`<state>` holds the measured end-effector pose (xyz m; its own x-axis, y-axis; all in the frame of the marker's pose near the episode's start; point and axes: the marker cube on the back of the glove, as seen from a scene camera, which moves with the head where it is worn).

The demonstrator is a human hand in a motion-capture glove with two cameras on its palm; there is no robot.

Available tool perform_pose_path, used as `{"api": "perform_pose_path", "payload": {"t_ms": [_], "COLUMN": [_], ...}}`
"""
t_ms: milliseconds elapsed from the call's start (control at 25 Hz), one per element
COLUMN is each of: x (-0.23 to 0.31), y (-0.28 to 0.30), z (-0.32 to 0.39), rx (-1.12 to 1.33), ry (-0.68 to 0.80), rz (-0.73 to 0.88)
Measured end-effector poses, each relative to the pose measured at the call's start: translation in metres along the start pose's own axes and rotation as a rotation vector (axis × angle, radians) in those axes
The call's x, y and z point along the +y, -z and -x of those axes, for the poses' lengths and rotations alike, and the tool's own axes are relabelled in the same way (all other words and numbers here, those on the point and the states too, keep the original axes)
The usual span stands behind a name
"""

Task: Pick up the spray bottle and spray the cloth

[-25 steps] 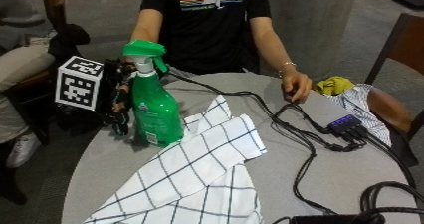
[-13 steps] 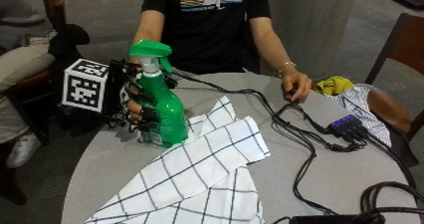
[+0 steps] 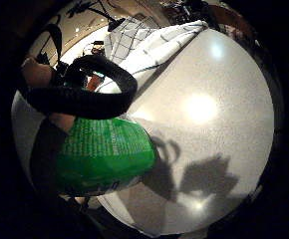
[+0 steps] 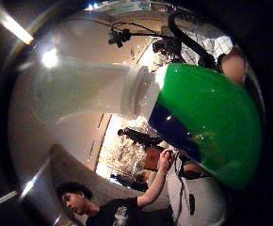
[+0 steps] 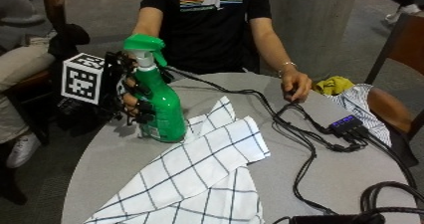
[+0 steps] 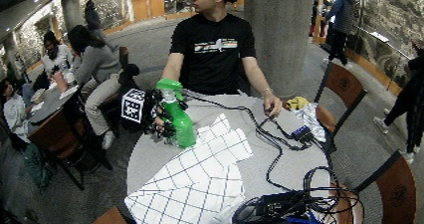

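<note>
Plainly, the right hand (image 5: 132, 92) fingers curl round the green spray bottle (image 5: 159, 109), its label print unreadable.

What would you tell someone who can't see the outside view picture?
A person's gloved right hand grips a green spray bottle standing on a round grey table, beside a white checked cloth spread across it. The person's bare left hand rests on the table's far edge near black cables.
</note>
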<state>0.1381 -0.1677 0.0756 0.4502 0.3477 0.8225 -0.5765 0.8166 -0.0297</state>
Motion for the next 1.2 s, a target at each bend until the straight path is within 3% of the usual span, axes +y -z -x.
{"api": "perform_pose_path", "payload": {"t_ms": [319, 878, 1198], "x": [-0.006, -0.043, -0.048], "y": [0.035, 0.039, 0.042], "z": [0.029, 0.043, 0.039], "rx": [0.273, 0.821, 0.944], "ry": [-0.045, -0.109, -0.172], "rz": [0.072, 0.313, 0.391]}}
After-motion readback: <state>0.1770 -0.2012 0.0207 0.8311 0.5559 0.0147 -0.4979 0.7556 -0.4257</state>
